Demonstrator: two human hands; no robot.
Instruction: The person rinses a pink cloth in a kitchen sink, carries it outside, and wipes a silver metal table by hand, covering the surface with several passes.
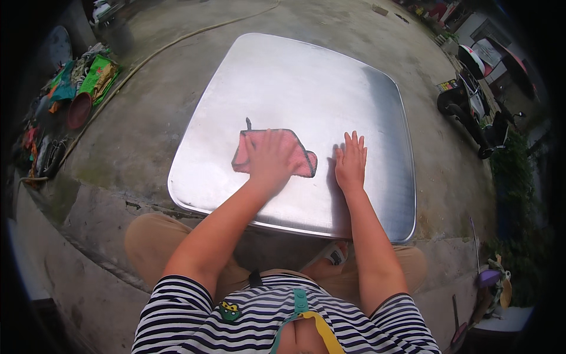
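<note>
A large metal tabletop [305, 93] with rounded corners and a raised rim lies before me. On its left-centre part, my left hand [269, 157] presses flat on a pink cloth [305, 161] with dark edging; the hand is slightly blurred, with fingers spread. A short dark loop sticks out from the cloth's upper left corner. My right hand [351, 166] rests by its palm on the metal, right of the cloth, fingers pointing away and holding nothing. Its shadow falls to the left. What supports the tabletop is hidden.
A long hose [154, 53] curves over the concrete ground at the left, past a reddish-brown basin [80, 110] and a heap of bags [95, 79]. A scooter [475, 99] stands at the right. A purple scoop-like thing [490, 278] is at the lower right.
</note>
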